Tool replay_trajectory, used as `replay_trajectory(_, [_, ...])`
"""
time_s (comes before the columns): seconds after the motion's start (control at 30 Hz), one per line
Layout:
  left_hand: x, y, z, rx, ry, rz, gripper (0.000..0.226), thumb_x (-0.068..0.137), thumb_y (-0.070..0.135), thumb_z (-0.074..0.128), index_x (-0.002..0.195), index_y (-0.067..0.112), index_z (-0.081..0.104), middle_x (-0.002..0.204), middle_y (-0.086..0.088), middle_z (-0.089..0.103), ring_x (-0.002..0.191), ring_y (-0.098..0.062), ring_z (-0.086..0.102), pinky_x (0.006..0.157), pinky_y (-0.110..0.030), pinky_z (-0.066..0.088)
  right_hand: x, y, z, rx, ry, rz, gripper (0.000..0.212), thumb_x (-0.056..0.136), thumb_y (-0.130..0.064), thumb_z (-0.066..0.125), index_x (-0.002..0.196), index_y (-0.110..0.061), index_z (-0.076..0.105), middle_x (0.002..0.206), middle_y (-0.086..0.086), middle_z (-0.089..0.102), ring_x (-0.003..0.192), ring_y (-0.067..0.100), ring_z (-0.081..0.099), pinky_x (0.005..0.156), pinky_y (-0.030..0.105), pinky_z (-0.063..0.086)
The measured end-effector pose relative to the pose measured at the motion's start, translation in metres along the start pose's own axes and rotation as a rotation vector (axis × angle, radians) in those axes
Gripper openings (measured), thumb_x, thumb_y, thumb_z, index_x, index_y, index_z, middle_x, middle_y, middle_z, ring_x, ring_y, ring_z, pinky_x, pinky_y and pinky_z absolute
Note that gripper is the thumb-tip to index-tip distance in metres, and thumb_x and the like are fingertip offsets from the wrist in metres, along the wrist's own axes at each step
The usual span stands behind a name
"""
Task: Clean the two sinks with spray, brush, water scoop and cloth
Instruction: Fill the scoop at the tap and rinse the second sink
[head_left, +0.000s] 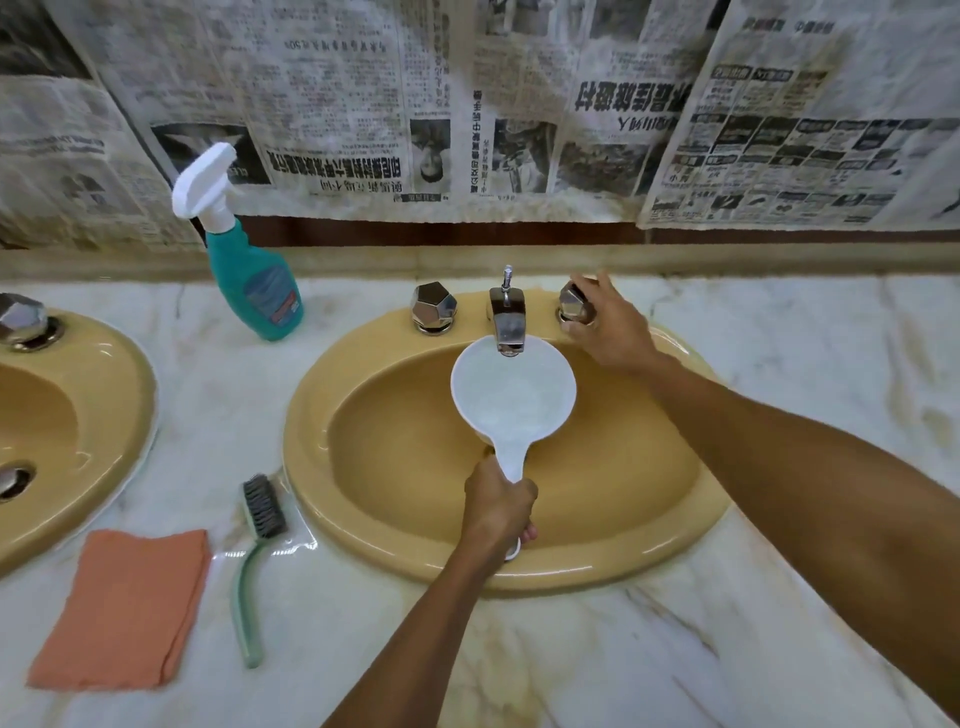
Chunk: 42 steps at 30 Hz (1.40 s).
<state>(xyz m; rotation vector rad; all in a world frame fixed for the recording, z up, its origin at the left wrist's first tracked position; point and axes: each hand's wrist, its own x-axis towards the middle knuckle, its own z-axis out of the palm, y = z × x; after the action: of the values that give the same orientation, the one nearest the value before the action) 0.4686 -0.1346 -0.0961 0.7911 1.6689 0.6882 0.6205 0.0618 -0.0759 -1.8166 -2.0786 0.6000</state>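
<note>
Head view: left fingers (506, 501) grip scoop (511, 395); right fingers (584, 291) clasp tap knob (574, 306).

1. The two sinks (332, 415) look like glossy glazed ceramic.
2. The counter (675, 649) is smooth, veined marble.
3. The faceted knobs (434, 306) and spout (508, 322) are shiny chromed metal.
4. The water scoop (511, 395) is smooth white plastic.
5. The spray bottle (254, 291) is teal plastic with a paper-like label.
6. The cloth (124, 608) is matt woven fabric.
7. The brush (254, 545) has coarse bristles and a plastic handle.
8. Matt newspaper (337, 104) covers the wall.
</note>
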Motion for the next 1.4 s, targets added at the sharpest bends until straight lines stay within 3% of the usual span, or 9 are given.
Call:
replay_trajectory(0.17, [0.0,-0.003,-0.001,-0.008,-0.018,0.047,0.025,0.082,-0.005,0.046,0.106,-0.002,0.054,0.061,-0.013,0.048,0.03,-0.018,0.043,0.035,-0.019,0.033,-0.087,-0.017,0.056,0.56,0.323,0.384,0.065,0.092,-0.039,0.062,0.147,-0.017,0.035,0.145,0.004,0.048,0.127,0.023,0.051,0.104,0.04,0.044])
replay_trajectory(0.27, [0.0,-0.002,-0.001,0.02,-0.039,0.062,0.026,0.083,-0.006,0.046,0.107,-0.002,0.053,0.057,-0.01,0.049,0.03,-0.018,0.042,0.034,-0.019,0.032,-0.121,-0.024,0.07,0.915,-0.101,0.735,0.061,0.083,-0.055,0.067,0.128,-0.018,0.047,0.109,0.008,0.069,0.085,0.023,0.067,0.072,0.036,0.055])
replay_trajectory(0.37, [-0.003,-0.002,0.0,0.05,-0.086,0.077,0.023,0.084,-0.005,0.046,0.106,0.001,0.053,0.058,-0.01,0.05,0.031,-0.018,0.042,0.035,-0.02,0.033,-0.13,-0.023,0.065,1.237,-0.461,0.785,0.045,0.084,-0.053,0.064,0.107,-0.014,0.059,0.076,0.007,0.062,0.053,0.015,0.047,0.051,0.026,0.029])
replay_trajectory(0.5, [-0.008,0.0,-0.002,0.089,-0.152,0.108,0.025,0.082,-0.003,0.046,0.104,0.008,0.051,0.058,-0.013,0.05,0.032,-0.021,0.042,0.037,-0.023,0.035,-0.134,-0.027,0.056,1.208,-0.375,0.736,0.006,0.089,-0.015,0.052,0.091,-0.011,0.055,0.063,0.002,0.05,0.048,0.013,0.039,0.049,0.024,0.021])
replay_trajectory(0.6, [-0.015,0.005,-0.003,0.101,-0.218,0.143,0.019,0.084,-0.002,0.049,0.089,0.016,0.047,0.055,-0.014,0.047,0.033,-0.02,0.042,0.038,-0.023,0.035,-0.141,-0.031,0.047,1.229,-0.247,0.744,0.013,0.082,0.0,0.045,0.082,-0.01,0.054,0.059,0.002,0.047,0.045,0.013,0.041,0.047,0.022,0.023])
replay_trajectory(0.77, [-0.023,0.009,-0.002,-0.075,-0.344,0.167,0.008,0.095,0.016,0.061,0.092,0.014,0.054,0.055,-0.006,0.049,0.039,-0.019,0.048,0.044,-0.024,0.041,-0.146,-0.034,0.031,1.189,-0.128,0.711,0.018,0.078,0.0,0.045,0.09,-0.005,0.058,0.056,0.004,0.049,0.046,0.014,0.04,0.047,0.022,0.031])
replay_trajectory(0.97, [-0.019,0.022,-0.017,-0.096,-0.42,0.21,0.044,0.097,0.055,0.051,0.093,0.014,0.068,0.069,-0.002,0.065,0.06,-0.018,0.065,0.056,-0.029,0.052,-0.149,-0.036,0.01,1.165,-0.103,0.77,0.014,0.079,-0.004,0.043,0.085,-0.008,0.055,0.053,0.001,0.049,0.042,0.01,0.039,0.043,0.018,0.029])
replay_trajectory(1.23, [0.042,0.056,-0.051,-0.267,-0.058,0.201,0.036,0.102,0.042,0.049,0.108,0.008,0.06,0.09,-0.014,0.065,0.068,-0.02,0.065,0.06,-0.031,0.057,-0.156,-0.037,-0.039,1.042,-0.028,0.756,0.009,0.078,-0.004,0.045,0.081,-0.008,0.052,0.054,0.005,0.05,0.042,0.013,0.038,0.045,0.017,0.024])
replay_trajectory(1.4, [0.082,0.099,-0.044,-0.429,-0.137,0.023,0.039,0.102,0.049,0.044,0.117,0.014,0.055,0.106,-0.012,0.066,0.092,-0.027,0.069,0.07,-0.037,0.059,-0.149,-0.049,-0.07,0.88,0.001,0.677,0.01,0.078,-0.004,0.046,0.085,-0.002,0.054,0.048,0.006,0.049,0.04,0.014,0.036,0.043,0.019,0.025])
